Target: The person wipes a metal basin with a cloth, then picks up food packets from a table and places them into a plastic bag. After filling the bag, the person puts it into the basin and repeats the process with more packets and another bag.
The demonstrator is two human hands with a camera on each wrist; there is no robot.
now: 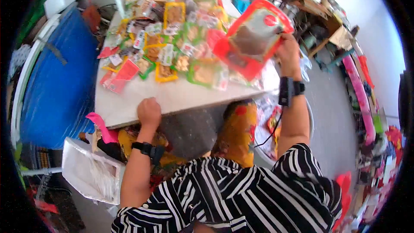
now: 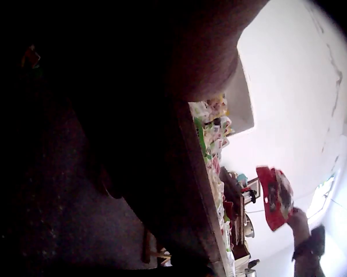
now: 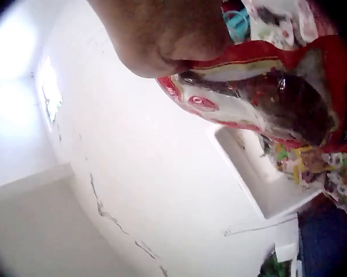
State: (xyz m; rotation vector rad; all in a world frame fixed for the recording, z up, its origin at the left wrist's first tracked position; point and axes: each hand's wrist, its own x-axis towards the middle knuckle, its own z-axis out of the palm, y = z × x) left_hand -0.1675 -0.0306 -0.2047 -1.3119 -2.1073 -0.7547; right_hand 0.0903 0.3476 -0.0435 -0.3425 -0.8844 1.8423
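At the right side of the pale flat-topped table (image 1: pixel 123 108), the person's right hand (image 1: pixel 288 51) pinches the edge of a red-bordered plastic bag with dark contents (image 1: pixel 253 41), raised above the tabletop. To its left and far side spreads a heap of small clear, yellow and green packets (image 1: pixel 174 15). The left hand (image 1: pixel 149 111) is at the near edge, fingers apparently curled in, with nothing visible in them. I judge this a lift-and-carry step; the next move seems to call for a steady grip and a chosen resting spot.

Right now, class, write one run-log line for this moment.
right fingers: hold red-edged pouch; left fingers: curled, near table edge; packets: piled on table
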